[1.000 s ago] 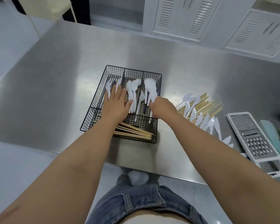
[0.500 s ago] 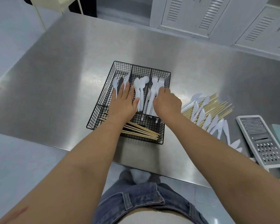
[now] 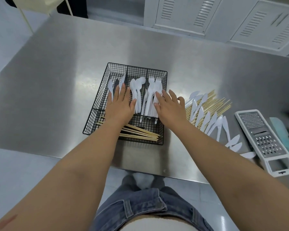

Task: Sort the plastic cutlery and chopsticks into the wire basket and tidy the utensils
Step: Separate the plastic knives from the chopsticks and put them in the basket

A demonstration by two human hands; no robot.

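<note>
Right hand [image 3: 170, 106] opened over basket [image 3: 165, 84] edge.

Brushed steel bench [image 3: 57, 80]: open run from 8 to 12 o'clock of the black wire basket [image 3: 137, 68]. Left hand [image 3: 119, 105] lies flat over its left compartment, right hand [image 3: 169, 108] over the right rim. At 3 o'clock, a heap of white plastic knives and bamboo chopsticks [image 3: 207, 112]; beyond it, a white-framed flat metal grater [image 3: 264, 140].

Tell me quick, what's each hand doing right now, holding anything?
Left hand: open, fingers straight, flat over the wire basket, holding nothing.
Right hand: open, fingers spread by the forks, holding nothing.
</note>
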